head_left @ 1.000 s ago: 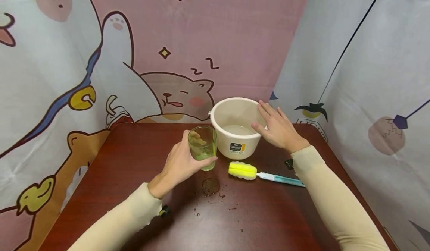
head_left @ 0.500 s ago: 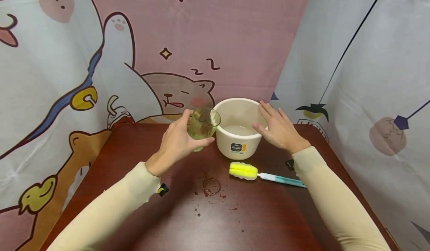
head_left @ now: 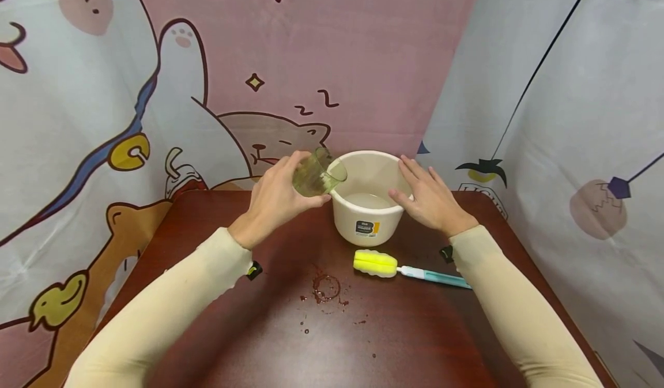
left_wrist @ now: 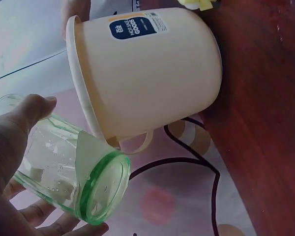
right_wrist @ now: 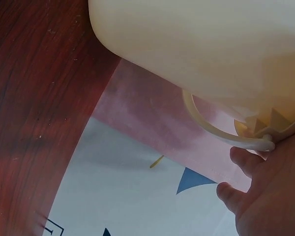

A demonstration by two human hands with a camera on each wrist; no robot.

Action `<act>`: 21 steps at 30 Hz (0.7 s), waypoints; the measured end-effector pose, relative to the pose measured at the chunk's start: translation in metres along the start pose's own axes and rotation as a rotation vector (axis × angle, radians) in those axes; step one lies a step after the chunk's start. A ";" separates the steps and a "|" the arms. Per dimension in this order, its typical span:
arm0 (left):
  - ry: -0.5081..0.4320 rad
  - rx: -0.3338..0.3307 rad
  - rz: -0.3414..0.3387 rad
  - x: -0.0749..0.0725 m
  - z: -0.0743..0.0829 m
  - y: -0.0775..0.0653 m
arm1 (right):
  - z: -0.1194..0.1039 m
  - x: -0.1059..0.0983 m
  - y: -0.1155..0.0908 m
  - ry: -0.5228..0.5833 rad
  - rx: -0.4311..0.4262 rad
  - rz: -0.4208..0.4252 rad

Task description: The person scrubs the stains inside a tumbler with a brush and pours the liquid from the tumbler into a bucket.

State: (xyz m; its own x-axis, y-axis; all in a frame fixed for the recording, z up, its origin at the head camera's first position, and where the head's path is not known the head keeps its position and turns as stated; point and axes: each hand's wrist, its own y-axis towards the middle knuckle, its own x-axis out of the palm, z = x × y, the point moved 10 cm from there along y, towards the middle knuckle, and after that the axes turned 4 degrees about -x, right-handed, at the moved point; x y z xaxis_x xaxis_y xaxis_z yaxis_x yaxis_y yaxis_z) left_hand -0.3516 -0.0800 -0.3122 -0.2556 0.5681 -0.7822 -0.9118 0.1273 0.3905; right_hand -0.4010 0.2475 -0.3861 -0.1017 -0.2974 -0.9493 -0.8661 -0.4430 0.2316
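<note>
My left hand [head_left: 277,195] grips a green transparent drinking glass [head_left: 311,176], raised off the table at the bucket's left rim. The glass leans well over, its mouth toward the inside of the bucket; droplets cling to its wall in the left wrist view. A cream plastic bucket [head_left: 358,226] stands upright with shallow cloudy liquid [head_left: 368,201] at its bottom. On the bucket's right rim rests my right hand [head_left: 433,200], fingers fairly straight and thumb over the opening. From the right wrist, two fingertips show beside the bucket's handle [right_wrist: 206,125].
In front of the bucket lies a bottle brush with a yellow sponge head [head_left: 375,263] and a teal-and-white handle [head_left: 436,277]. A wet ring [head_left: 327,288] and scattered drops mark the dark red table [head_left: 415,330]. Cartoon-printed cloth [head_left: 363,59] hangs behind and at both sides.
My left hand has lifted the glass from lower over the table up to the bucket's rim and tipped it toward the right. My right hand has stayed on the bucket.
</note>
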 end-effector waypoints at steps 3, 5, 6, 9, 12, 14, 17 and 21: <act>0.010 0.011 -0.001 0.000 0.004 0.005 | 0.001 0.000 0.000 0.003 0.001 0.004; 0.019 0.018 -0.001 0.000 0.007 0.008 | 0.001 0.000 0.000 0.005 0.001 0.004; 0.023 0.020 -0.005 0.001 0.008 0.009 | 0.001 0.000 0.000 0.006 0.001 0.005; 0.045 0.029 -0.008 0.001 0.011 0.013 | 0.000 0.000 0.001 0.010 0.001 0.003; 0.072 0.031 -0.010 0.001 0.013 0.017 | 0.000 0.000 0.001 0.007 0.003 0.004; 0.090 0.033 -0.011 0.001 0.015 0.020 | 0.000 0.000 0.000 0.006 0.005 0.003; 0.113 0.041 -0.012 0.000 0.017 0.023 | -0.001 -0.001 0.000 0.010 0.005 0.005; 0.143 0.063 -0.008 0.000 0.020 0.027 | -0.001 -0.002 -0.001 0.014 0.002 0.007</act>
State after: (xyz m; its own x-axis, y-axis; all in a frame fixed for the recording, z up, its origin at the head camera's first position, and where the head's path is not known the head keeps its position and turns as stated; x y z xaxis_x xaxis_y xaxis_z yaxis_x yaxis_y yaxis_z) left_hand -0.3699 -0.0598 -0.2919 -0.2954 0.4461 -0.8448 -0.8933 0.1846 0.4099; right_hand -0.3992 0.2475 -0.3843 -0.1011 -0.3124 -0.9445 -0.8663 -0.4392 0.2380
